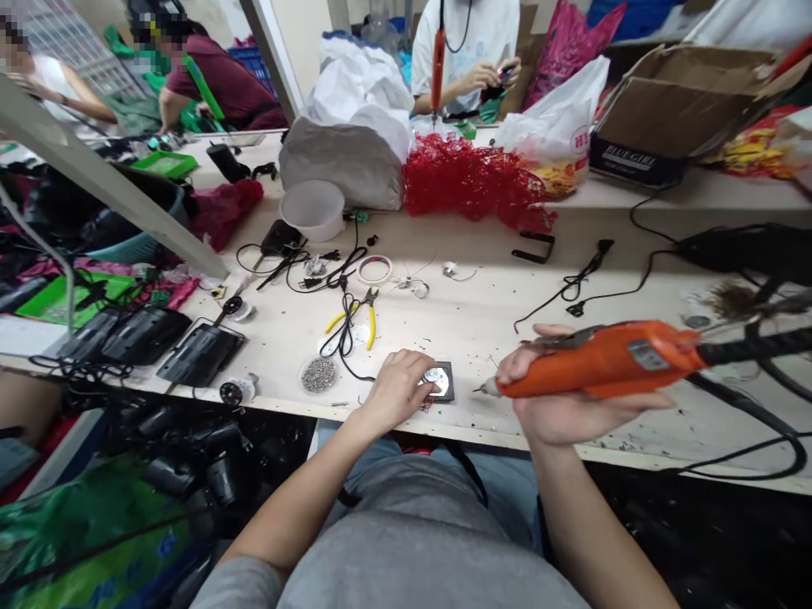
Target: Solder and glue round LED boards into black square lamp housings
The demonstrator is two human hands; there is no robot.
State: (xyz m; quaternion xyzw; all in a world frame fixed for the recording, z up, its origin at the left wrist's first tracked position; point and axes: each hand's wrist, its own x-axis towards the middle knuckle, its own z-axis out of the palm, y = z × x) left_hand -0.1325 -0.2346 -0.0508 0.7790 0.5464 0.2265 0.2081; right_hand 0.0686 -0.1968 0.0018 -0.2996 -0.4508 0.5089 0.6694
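Observation:
My left hand (398, 387) rests at the bench's front edge, its fingers and thumb gripping a small black square case (449, 382) with a silvery round part inside. Part of the case is hidden under the fingers. In my right hand (551, 419) lies an orange electric screwdriver (602, 359), held level above the bench. Its tip points left toward the case, a short gap away. To the left of my left hand are a round dish of small screws (318, 375) and yellow-handled pliers (371, 315) with a black cable (346, 334) across them.
A tape roll (375, 270), a white tub (313, 210) and red netting (469, 182) sit farther back. Black devices (201, 353) line the left. A thick black cord (754, 347) trails right from the screwdriver. A co-worker's hands (488, 78) hold something dark across the bench.

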